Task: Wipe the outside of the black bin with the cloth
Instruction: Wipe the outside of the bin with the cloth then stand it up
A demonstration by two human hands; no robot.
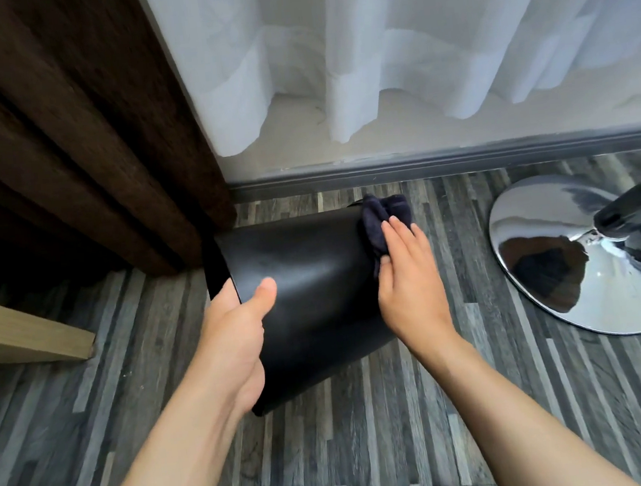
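Observation:
The black bin lies tipped on its side above the grey plank floor, its open mouth turned left. My left hand grips its rim, thumb on the outer wall and fingers inside. A dark navy cloth is bunched against the bin's base end at the right. My right hand presses the cloth flat against that end with its fingers stretched out. Part of the cloth is hidden under my palm.
A brown curtain hangs at the left, touching the bin's rim. White sheer curtains and a grey baseboard run along the back. A chrome stool base stands at the right. A wooden furniture edge juts in at the left.

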